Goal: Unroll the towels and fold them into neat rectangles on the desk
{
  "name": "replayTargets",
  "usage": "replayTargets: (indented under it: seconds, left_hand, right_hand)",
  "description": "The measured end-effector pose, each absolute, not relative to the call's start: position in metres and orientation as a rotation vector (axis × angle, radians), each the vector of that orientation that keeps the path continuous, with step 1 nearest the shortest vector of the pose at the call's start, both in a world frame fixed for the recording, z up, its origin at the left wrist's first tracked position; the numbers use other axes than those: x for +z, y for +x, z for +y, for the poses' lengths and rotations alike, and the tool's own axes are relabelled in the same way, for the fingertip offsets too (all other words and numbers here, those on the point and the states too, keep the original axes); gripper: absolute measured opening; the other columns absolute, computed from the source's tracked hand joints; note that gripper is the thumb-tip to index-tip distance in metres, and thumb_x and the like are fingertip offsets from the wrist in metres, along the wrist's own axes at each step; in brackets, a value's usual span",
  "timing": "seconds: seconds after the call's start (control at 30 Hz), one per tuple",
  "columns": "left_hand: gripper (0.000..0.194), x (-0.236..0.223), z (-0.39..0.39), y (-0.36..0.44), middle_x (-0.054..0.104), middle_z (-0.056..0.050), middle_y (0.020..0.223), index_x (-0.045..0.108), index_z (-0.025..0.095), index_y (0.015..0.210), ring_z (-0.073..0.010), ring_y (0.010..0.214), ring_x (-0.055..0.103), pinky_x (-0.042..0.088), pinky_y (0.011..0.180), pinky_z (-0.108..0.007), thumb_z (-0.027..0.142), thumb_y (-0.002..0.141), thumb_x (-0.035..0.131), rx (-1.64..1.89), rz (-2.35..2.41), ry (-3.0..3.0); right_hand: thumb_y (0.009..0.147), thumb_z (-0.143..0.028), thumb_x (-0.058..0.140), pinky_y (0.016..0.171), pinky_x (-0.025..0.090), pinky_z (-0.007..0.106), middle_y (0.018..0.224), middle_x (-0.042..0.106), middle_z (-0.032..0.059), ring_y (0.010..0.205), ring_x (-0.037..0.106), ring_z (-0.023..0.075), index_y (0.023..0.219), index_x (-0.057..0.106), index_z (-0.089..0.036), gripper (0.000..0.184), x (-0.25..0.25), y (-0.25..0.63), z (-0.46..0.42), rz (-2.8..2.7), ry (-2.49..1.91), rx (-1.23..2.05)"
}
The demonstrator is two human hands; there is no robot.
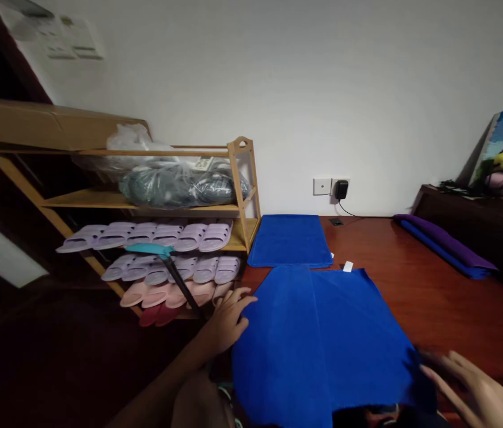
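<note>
A blue cloth point(296, 339) lies spread over the near part of the reddish-brown wooden tabletop point(394, 255), its lower edge hanging toward me. Down its middle runs a crease, and the left part looks folded over. My left hand point(229, 315) is at the cloth's left edge with fingers apart, the fingertips at or just over the fabric. Beside the right edge is my right hand point(478, 380), somewhat blurred, thumb and fingers apart, holding nothing visible. Behind the cloth lies a neatly folded blue cloth point(291, 241), and a small white tag point(348, 267) shows near the far edge.
At left stands a wooden rack point(242, 196) with lilac slippers point(189, 236), pink slippers point(162, 293) and plastic-wrapped bundles point(180, 183). A turquoise-topped dark handle point(182, 282) leans before it. Folded purple and blue cloths point(448, 246) lie right. A black plug point(341, 189) sits in the wall.
</note>
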State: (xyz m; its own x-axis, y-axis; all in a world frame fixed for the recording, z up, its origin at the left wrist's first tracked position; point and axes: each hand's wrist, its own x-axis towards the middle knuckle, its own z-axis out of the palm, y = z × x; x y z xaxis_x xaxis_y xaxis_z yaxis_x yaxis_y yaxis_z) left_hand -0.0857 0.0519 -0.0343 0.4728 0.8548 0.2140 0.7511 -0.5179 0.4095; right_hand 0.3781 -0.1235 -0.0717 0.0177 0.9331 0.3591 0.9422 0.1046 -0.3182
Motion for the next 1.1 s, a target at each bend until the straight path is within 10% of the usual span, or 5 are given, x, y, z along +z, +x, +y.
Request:
replayTargets:
  seconds: [0.23, 0.47, 0.77, 1.1]
  left_hand:
    - [0.06, -0.041, 0.044, -0.036, 0.021, -0.01, 0.154, 0.028, 0.021, 0.146, -0.0279, 0.14, 0.019, 0.023, 0.11, -0.048, 0.047, 0.093, 0.04, 0.409, 1.357, 2.71]
    - [0.059, -0.046, 0.029, -0.056, 0.023, -0.006, 0.153, 0.027, 0.031, 0.146, -0.0289, 0.14, 0.02, 0.019, 0.11, -0.053, 0.056, 0.093, 0.036, 0.282, 1.294, 2.709]
    - [0.031, -0.046, 0.095, -0.072, 0.06, -0.01, 0.113, 0.058, 0.018, 0.113, -0.0245, 0.107, 0.055, 0.041, 0.094, -0.039, 0.034, 0.09, 0.046, 0.85, 1.457, 2.464]
    - [0.021, -0.047, 0.146, -0.059, 0.052, 0.002, 0.074, 0.059, 0.019, 0.073, -0.0178, 0.073, 0.053, 0.042, 0.071, -0.029, 0.028, 0.059, 0.072, 0.758, 1.296, 2.128]
  right_hand:
    - [0.091, -0.054, 0.038, 0.109, 0.032, 0.046, 0.153, 0.023, 0.0024, 0.137, 0.028, 0.0238, 0.147, 0.02, -0.033, 0.063, -0.051, 0.313, -0.047, -2.104, -1.763, 0.034]
    - [0.089, -0.06, 0.033, 0.113, 0.019, 0.048, 0.155, 0.009, -0.0012, 0.141, 0.013, 0.0216, 0.148, 0.015, -0.037, 0.065, -0.081, 0.339, -0.047, -2.209, -1.924, 0.136]
    - [0.087, -0.058, 0.041, 0.109, 0.032, 0.043, 0.146, 0.038, -0.0006, 0.132, 0.038, 0.0245, 0.137, 0.043, -0.034, 0.056, -0.061, 0.403, -0.048, -2.079, -1.883, 0.393]
    - [0.079, -0.057, 0.044, 0.097, 0.042, 0.042, 0.123, 0.06, 0.0076, 0.115, 0.053, 0.0284, 0.101, 0.07, -0.023, 0.048, -0.07, 0.422, 0.035, -1.745, -1.964, 0.278]
